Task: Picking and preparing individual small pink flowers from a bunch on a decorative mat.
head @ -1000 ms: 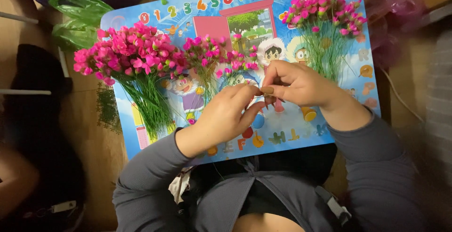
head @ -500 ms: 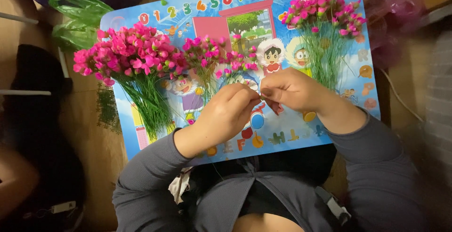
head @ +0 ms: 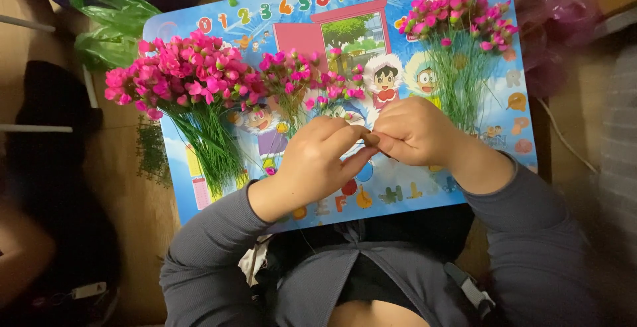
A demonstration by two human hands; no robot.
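The left hand (head: pixel 312 164) and the right hand (head: pixel 415 131) meet fingertip to fingertip at the middle of the blue picture board (head: pixel 504 111), both narrowed to a pinch. Whatever they grip is almost wholly covered by the fingers; only a hint of a thin stem shows between them, so its kind cannot be told for certain. It looks like one small piece of the same artificial flowers that lie around. Beyond the left hand, and to its outer side, lies the large bunch of pink flowers (head: pixel 182 75) with its green stems fanned towards the person. Straight beyond the joined fingertips stands a smaller pink cluster (head: pixel 295 75). Beyond the right hand a third bunch (head: pixel 458 18) spreads over the far corner of the board. Green plastic bags (head: pixel 109 31) lie off the board past the left hand. Judged from this pose, the step in hand is the fine fitting or twisting of a single sprig. The next move would call for a steady two-handed pinch and a small turn of the fingers, not reach. Compared with the frame a second ago, the hands have drawn slightly closer to the body and shut tighter, while all three bunches lie unmoved.
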